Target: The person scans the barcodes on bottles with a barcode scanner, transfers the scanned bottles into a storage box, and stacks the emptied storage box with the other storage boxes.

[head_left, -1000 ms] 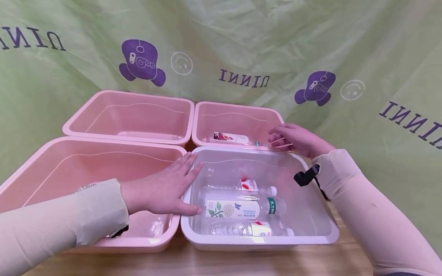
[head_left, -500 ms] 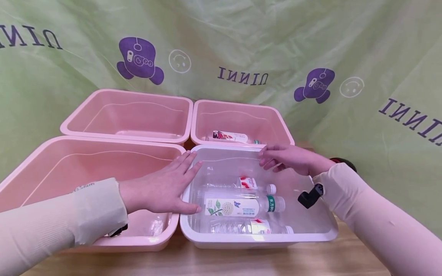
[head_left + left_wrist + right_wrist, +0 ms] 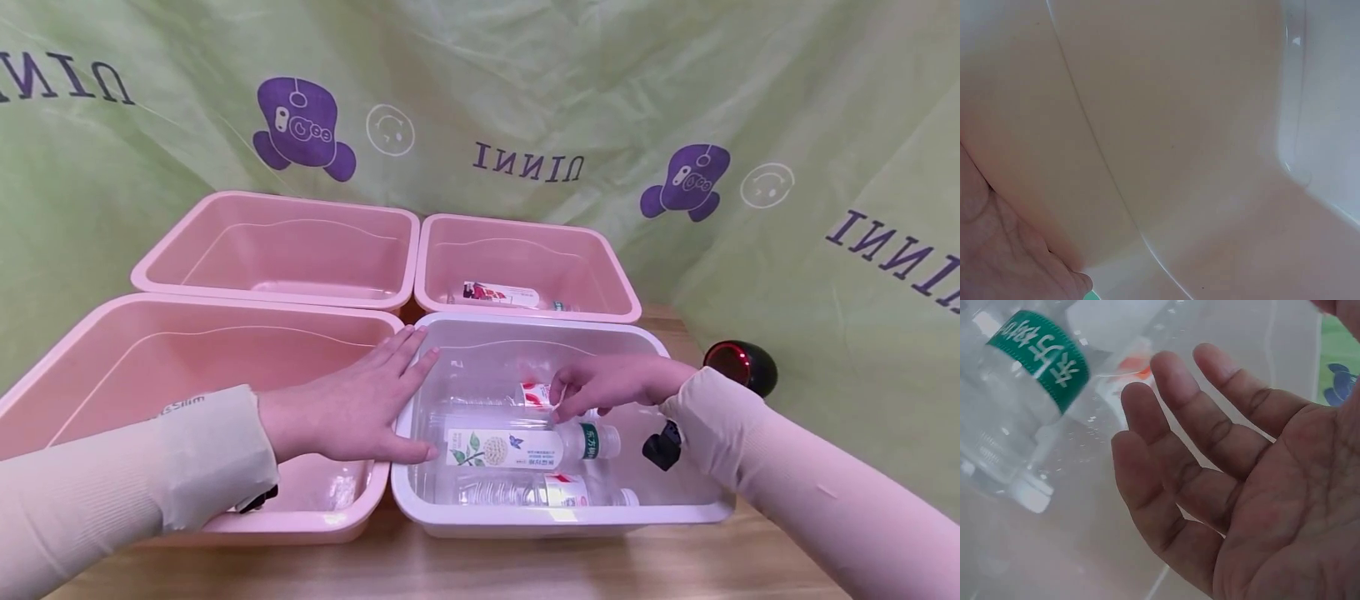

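My left hand lies flat, fingers straight, on the white bin's left rim. My right hand, fingers loose and grasping nothing, hangs inside it over the green-label bottle, among two other bottles. Behind, a far pink bin holds one bottle.

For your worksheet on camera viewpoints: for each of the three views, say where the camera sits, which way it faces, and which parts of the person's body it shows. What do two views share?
Head: worn on the head, facing forward and down at four tubs; shows both sleeved arms, left hand and right hand.
Left wrist: at the left wrist, facing a pink tub wall; shows a bit of palm.
Right wrist: at the right wrist, facing into the clear tub; shows the palm and fingers.
Shared: head and right wrist both show the green-banded bottle.
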Demonstrator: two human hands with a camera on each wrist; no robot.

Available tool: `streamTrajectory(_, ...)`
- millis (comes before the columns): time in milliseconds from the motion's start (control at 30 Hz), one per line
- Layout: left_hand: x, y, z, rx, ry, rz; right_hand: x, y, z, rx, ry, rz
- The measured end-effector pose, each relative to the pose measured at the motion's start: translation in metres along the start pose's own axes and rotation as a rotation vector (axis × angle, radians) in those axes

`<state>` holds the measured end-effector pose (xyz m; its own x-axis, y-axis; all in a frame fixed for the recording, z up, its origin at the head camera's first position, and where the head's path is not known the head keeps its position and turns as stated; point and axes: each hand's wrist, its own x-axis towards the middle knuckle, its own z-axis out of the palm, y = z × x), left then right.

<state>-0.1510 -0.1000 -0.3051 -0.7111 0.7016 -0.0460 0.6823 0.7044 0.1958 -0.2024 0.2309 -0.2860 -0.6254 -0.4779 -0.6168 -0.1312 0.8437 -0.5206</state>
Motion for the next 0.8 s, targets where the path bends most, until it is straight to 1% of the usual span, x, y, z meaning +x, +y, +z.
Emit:
streamTrajectory(100,0.0,0.0,0.001,-0.003,-0.004,-0.001,0.003,0.002,0.004,-0.077,-0.013,0.012)
streamTrajectory(167,0.0,0.0,0.001,-0.003,-0.005,-0.001,0.005,0.004,0.006,-0.132,-0.013,0.005)
streamTrajectory(233,0.0,0.0,0.001,0.002,-0.001,0.0,0.007,0.005,0.008,-0.171,-0.013,0.0)
streamTrajectory(333,0.0,-0.001,0.001,0.005,0.006,-0.002,0.011,0.008,0.011,-0.203,-0.009,0.023)
streamTrajectory(467,-0.002,0.0,0.0,-0.002,0.012,-0.009,0.014,0.009,0.014,-0.351,-0.008,0.061)
streamTrajectory(567,-0.002,0.0,0.0,-0.006,0.008,-0.014,0.012,0.008,0.011,-0.43,-0.004,0.049)
streamTrajectory(700,-0.002,0.0,0.0,-0.006,0.008,-0.005,0.0,0.006,-0.005,-0.384,0.013,-0.003)
streamTrajectory(800,-0.001,0.0,0.0,-0.003,0.014,0.006,-0.013,0.001,-0.02,-0.324,0.046,-0.073)
